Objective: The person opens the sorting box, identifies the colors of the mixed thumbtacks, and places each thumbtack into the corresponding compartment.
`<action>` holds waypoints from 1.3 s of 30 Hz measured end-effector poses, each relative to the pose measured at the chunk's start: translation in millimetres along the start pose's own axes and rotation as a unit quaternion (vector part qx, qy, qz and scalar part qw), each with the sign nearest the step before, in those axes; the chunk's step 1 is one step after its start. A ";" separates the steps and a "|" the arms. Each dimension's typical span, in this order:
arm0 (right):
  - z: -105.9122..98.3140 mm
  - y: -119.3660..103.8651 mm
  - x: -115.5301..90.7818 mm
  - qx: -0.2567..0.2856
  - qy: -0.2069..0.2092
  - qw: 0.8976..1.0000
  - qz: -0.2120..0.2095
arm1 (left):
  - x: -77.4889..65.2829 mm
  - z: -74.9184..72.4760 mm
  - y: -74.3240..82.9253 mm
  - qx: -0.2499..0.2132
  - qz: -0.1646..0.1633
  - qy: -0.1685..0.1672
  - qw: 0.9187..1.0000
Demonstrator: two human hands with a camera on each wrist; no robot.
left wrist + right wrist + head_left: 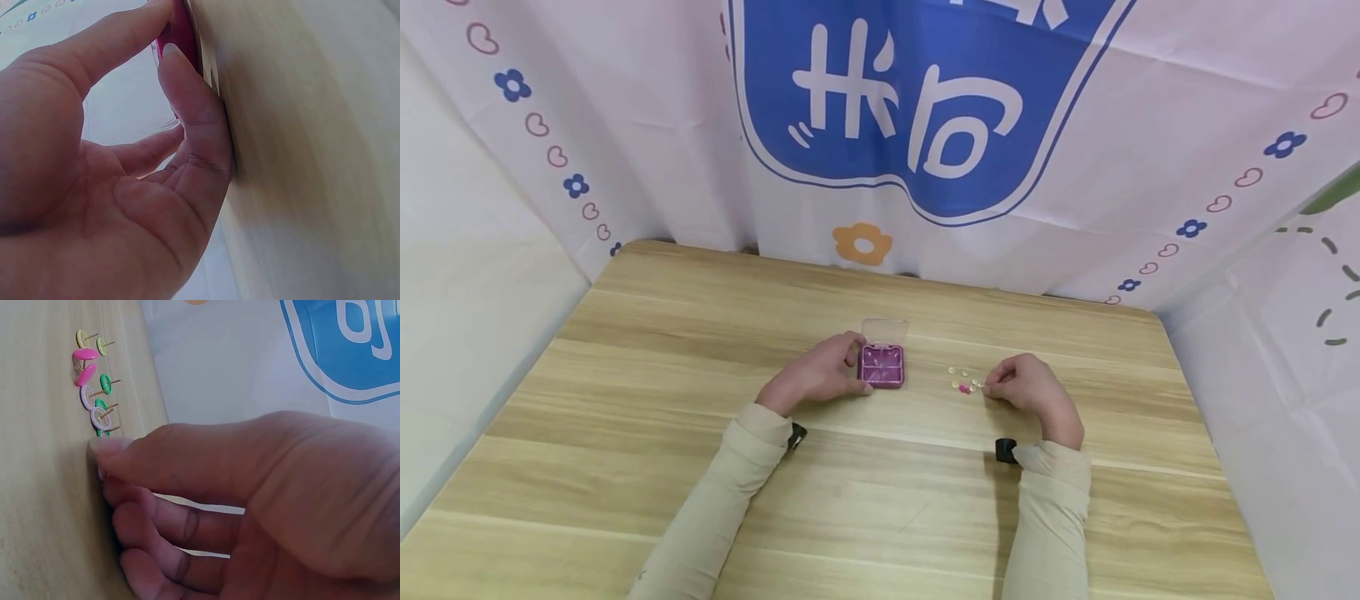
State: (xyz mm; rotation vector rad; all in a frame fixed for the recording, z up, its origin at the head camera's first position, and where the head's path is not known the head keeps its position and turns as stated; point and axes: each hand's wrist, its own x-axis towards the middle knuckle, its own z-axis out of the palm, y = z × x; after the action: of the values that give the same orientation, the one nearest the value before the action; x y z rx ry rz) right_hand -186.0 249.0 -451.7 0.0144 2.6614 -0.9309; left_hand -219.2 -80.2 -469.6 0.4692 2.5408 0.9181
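Observation:
A small purple pill box (882, 367) with a divided inside sits on the table, its clear lid (885, 331) tipped up at the back. My left hand (823, 371) grips its left side, thumb at the front corner and fingers toward the back. In the left wrist view, the box's purple side (181, 37) shows between thumb and fingers. Several thumbtacks (964, 387) in pink, yellow, green and pale lilac lie to the right of the box. My right hand (1028, 390) is at their right edge, thumb and index finger pinching a pale thumbtack (100, 473), mostly hidden by the fingertips.
The wood-grain table (850, 500) runs up to a white printed cloth (700, 167) hanging behind it. Most tacks lie on their flat heads, with pins (112, 381) pointing up. A black strap (1006, 451) is on the right wrist.

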 end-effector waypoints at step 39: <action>18.4 -36.5 11.4 -0.016 0.095 0.991 -0.092 | -0.6 -0.5 -0.5 -0.008 0.005 -0.001 1.000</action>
State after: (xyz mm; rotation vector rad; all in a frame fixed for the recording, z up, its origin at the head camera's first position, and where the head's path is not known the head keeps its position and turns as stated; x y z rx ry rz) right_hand -195.5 208.0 -446.6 -0.1618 2.8924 -0.9867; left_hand -219.0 -81.1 -469.5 0.4785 2.5287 0.9410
